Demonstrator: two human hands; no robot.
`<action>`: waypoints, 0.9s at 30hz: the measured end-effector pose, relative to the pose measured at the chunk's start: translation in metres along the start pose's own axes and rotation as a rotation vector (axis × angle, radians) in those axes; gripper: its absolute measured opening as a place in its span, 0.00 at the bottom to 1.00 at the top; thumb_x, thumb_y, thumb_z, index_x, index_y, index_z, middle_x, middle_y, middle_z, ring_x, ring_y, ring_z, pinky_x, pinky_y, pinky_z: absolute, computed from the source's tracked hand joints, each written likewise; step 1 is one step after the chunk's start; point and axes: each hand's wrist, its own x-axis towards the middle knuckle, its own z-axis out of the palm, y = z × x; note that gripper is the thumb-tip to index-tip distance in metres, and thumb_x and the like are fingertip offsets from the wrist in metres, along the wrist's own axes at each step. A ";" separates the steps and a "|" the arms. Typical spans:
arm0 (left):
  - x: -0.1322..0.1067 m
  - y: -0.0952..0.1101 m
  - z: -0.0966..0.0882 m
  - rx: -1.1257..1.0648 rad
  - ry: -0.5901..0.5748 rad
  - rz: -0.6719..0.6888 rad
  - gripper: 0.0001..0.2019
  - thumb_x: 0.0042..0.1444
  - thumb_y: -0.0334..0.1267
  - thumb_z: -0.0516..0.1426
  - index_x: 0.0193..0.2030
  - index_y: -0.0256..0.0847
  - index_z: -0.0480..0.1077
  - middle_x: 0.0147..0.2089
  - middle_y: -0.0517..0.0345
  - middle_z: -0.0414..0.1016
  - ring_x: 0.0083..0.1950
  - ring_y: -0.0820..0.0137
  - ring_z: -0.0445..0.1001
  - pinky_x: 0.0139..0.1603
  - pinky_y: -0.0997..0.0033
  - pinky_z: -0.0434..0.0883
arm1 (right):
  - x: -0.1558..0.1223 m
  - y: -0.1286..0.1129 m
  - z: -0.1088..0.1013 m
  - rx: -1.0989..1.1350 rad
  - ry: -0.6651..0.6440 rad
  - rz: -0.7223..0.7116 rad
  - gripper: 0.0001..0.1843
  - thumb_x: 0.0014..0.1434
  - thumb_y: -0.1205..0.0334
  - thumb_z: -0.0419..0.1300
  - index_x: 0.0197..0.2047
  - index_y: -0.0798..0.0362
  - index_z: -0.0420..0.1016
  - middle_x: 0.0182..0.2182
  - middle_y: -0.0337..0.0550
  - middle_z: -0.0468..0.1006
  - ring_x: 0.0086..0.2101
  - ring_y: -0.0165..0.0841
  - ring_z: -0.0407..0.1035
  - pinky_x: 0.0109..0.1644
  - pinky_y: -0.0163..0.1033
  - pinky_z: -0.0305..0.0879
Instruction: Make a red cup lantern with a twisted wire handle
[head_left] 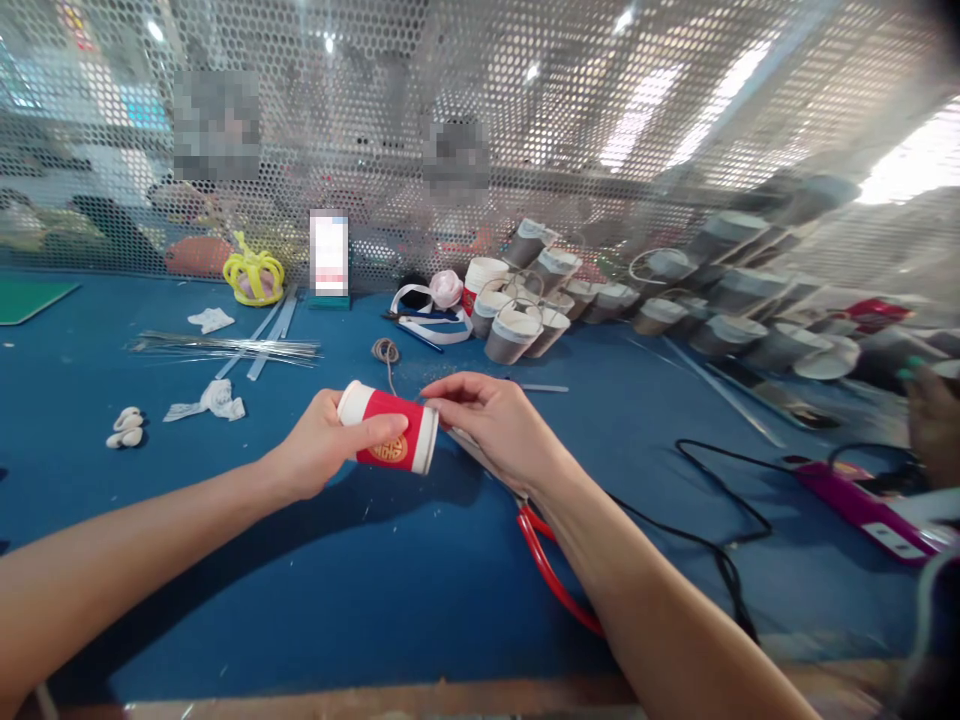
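Note:
My left hand [322,445] is wrapped round a red and white paper cup [386,430] with a gold emblem, tilted onto its side above the table. Thumb and fingers of my right hand [491,420] are pinched together close to the cup's right end; whatever is between them is too small to make out. Beneath the right hand and wrist lie scissors with red handles [551,570], partly covered. Just beyond the cup is a small coil of grey-brown cord [385,350], its tail running toward the cup and passing out of sight behind it.
Many grey cups with handles [514,330] crowd the back right. Thin wires [232,347], a yellow crown-shaped piece [253,275] and white lace [217,400] lie left. At right are a purple power strip [862,500], its black cable [697,540] and another person's hand [934,420].

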 end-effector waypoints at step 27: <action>0.000 0.004 0.003 -0.105 -0.026 -0.041 0.09 0.32 0.33 0.66 0.22 0.34 0.71 0.19 0.60 0.73 0.23 0.75 0.70 0.23 0.80 0.67 | 0.003 0.005 0.001 0.101 -0.023 0.071 0.03 0.43 0.67 0.61 0.27 0.53 0.73 0.22 0.35 0.72 0.23 0.23 0.63 0.28 0.32 0.59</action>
